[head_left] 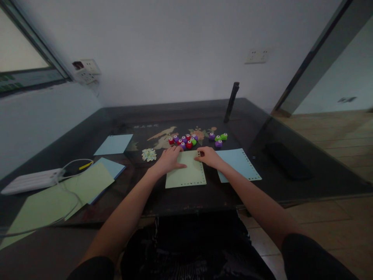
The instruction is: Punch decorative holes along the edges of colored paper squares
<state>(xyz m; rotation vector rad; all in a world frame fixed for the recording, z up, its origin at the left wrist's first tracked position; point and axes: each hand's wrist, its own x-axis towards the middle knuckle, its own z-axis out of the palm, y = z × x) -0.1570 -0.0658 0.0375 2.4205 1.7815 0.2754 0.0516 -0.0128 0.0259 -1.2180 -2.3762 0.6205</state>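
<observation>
Paper (52, 204) in pale green spreads toward nine o'clock, counted around the small green sheet (186, 177), with a white power strip (33, 181) just beside it and a blue sheet (113, 167) partly beneath. A second blue sheet (114, 144) and a heap of pale bits (149, 154) lie near ten. The left hand (170, 158) rests on the small green sheet's nine o'clock side, thumb spread wide of the other fingers, closed round nothing. That sheet lies on the dark surface (186, 202), holes along its three and six o'clock edges. At twelve, red, purple and green pieces (184, 139) cluster. The right hand (210, 156) is at the sheet's one o'clock corner, fingers curled close together; whether they grip it cannot be told. Four more pieces (218, 138) and a black upright stick (231, 103) stand toward one; at three lie a third blue sheet (240, 163) and, farther out, a dark flat object (287, 160).
</observation>
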